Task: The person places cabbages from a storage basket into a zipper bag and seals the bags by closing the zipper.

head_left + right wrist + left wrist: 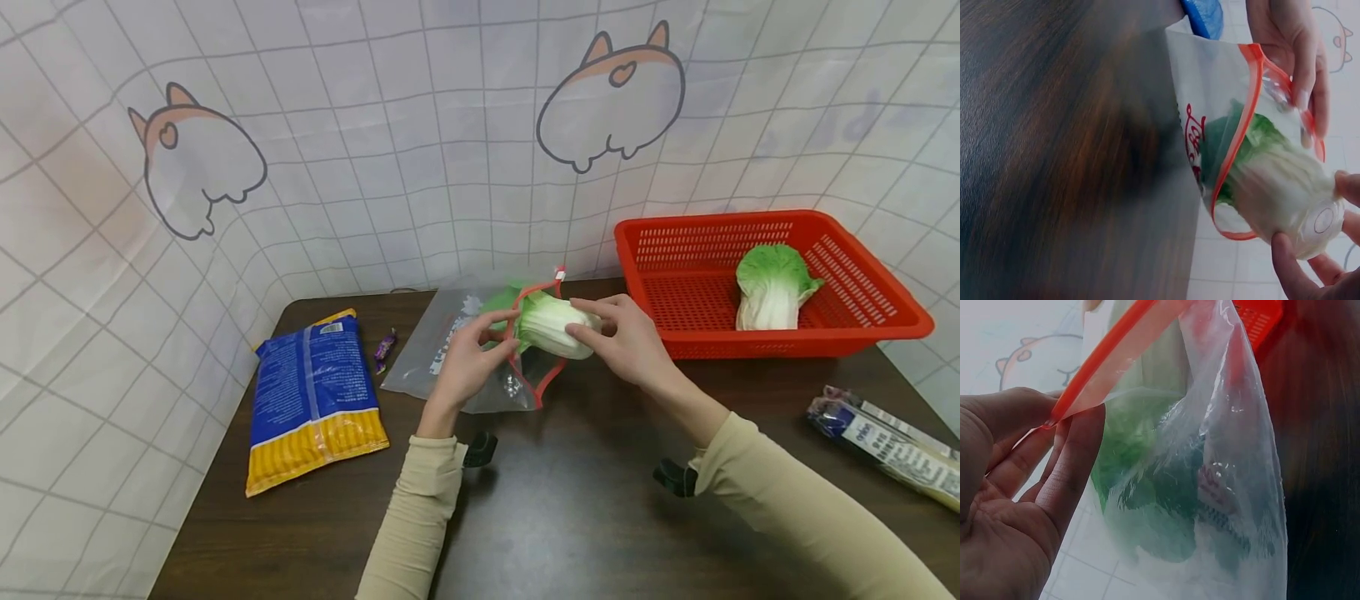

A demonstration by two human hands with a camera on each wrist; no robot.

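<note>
A napa cabbage (553,327) lies partly inside a clear zip bag (420,367) with a red zip edge. Its leafy green end is in the bag, and the white base sticks out of the mouth. My right hand (626,337) grips that base between thumb and fingers, as the right wrist view also shows. With thumb and fingers, my left hand (471,358) pinches the red zip edge (1094,369) of the bag. In the right wrist view, red script and the leaves (1260,134) show near the bag's opening.
At the back right stands a red basket (705,343) holding another napa cabbage (772,287). A blue and yellow packet (311,400) lies on the left, beside a small purple wrapper (385,350). One long printed packet (892,446) rests near the table's right edge.
</note>
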